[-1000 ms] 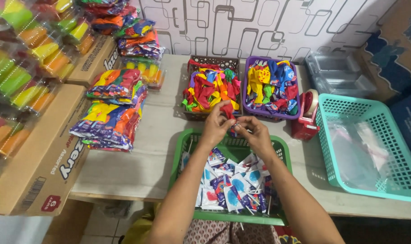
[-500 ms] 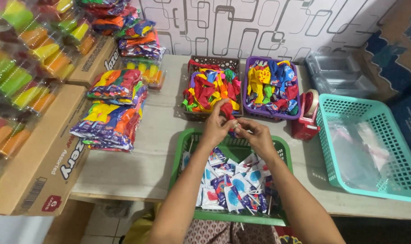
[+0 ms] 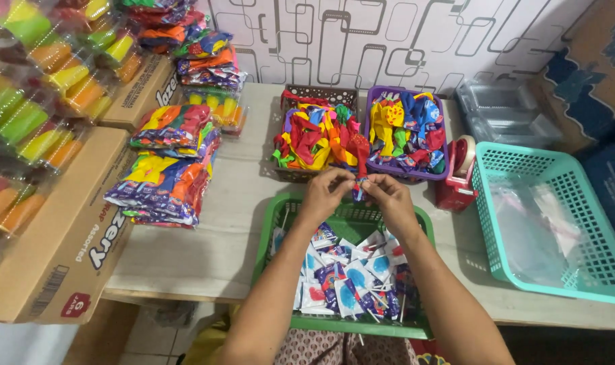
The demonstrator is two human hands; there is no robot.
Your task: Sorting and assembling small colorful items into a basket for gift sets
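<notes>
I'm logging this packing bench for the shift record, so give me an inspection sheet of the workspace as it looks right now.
Surface: pale table, crowded.
Job's things: red balloon pinched by left hand and right hand; green basket of small packets below.
Clutter: brown basket and purple basket of balloons, bagged packs, tape dispenser, teal basket.
Grippers: both hands closed on the balloon.
Cables: nothing seen.
Surroundings: cardboard boxes, patterned wall.

A pale grey wooden bench (image 3: 233,223) stood against a white wall (image 3: 388,34) patterned with dark rounded-rectangle outlines, with light tiled floor (image 3: 138,338) showing beneath under even light.
</notes>
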